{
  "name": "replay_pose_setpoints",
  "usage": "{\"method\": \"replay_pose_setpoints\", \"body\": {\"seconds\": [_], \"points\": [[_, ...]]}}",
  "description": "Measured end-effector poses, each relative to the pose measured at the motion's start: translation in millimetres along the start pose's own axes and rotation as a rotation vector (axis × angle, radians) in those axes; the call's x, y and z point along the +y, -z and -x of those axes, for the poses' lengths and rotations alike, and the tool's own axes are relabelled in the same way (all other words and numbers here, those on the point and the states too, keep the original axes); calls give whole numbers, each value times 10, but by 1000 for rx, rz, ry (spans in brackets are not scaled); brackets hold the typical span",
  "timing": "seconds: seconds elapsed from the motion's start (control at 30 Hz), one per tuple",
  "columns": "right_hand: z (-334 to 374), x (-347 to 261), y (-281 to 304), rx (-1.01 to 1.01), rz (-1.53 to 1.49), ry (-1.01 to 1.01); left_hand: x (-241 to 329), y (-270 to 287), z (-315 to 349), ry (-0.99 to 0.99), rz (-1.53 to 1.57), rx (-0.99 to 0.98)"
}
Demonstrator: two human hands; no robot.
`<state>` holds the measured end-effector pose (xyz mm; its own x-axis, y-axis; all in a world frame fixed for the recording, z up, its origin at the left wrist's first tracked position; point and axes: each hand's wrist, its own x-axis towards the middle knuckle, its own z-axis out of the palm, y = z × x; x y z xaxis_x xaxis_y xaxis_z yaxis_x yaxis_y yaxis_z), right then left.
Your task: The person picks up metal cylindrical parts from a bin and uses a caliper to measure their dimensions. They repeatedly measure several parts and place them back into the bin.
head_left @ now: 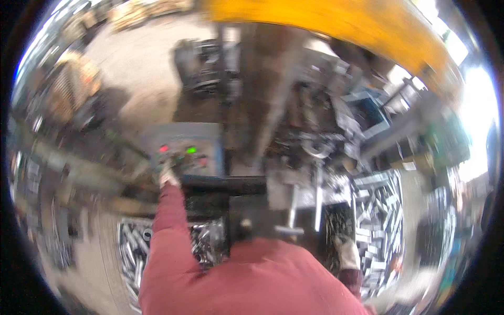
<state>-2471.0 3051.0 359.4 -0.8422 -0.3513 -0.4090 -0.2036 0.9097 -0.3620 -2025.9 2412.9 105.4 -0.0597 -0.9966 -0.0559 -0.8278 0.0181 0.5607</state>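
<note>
Workshop machine station: left hand resting at control panel, metal pieces filling crates on both sides

Progress, as a judgement: work is looking mid-run. Plenty of pieces are already lying in crates; a green light is glowing on the panel; how much is left, can't tell.

Left to right: left crate (118, 239) is holding a jumble of silvery metal pieces, one ring-ended, along its left edge. Red sleeve (172, 210) is crossing over it. Right of the sleeve, smaller darker bits (207, 242) are sitting; same crate or another, can't tell.

Control panel (184, 135), blue-grey, is standing off the far left corner of the dark machine table (252, 207). Left hand (167, 177) is resting at the panel's lower left corner, under a red button (164, 148); blur is hiding the fingers, so can't tell if pressing or pinching.

T-shaped metal bar (294, 207) is lying toward the table's right side, crosspiece near the near edge; a straight rod (318, 202) is lying just right of it.

Right hand (347, 253) is hanging by the table's near right corner, beside the right crate's left edge; grip unclear, nothing held showing. Right crate (402, 210) is holding many short bright bars, piled crosswise.
</note>
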Motion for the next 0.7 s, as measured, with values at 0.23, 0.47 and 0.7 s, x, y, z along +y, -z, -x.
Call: {"method": "replay_pose_setpoints", "body": {"seconds": [0.23,0.47,0.7], "points": [[132,371,-189,0,-146,-36,9,-32,-13,313,932,-144],[205,390,-288,-65,-226,-102,1076,636,534,700,1130,-288],[239,419,-297,-55,-191,-18,1261,671,600,714,1149,-287]]}}
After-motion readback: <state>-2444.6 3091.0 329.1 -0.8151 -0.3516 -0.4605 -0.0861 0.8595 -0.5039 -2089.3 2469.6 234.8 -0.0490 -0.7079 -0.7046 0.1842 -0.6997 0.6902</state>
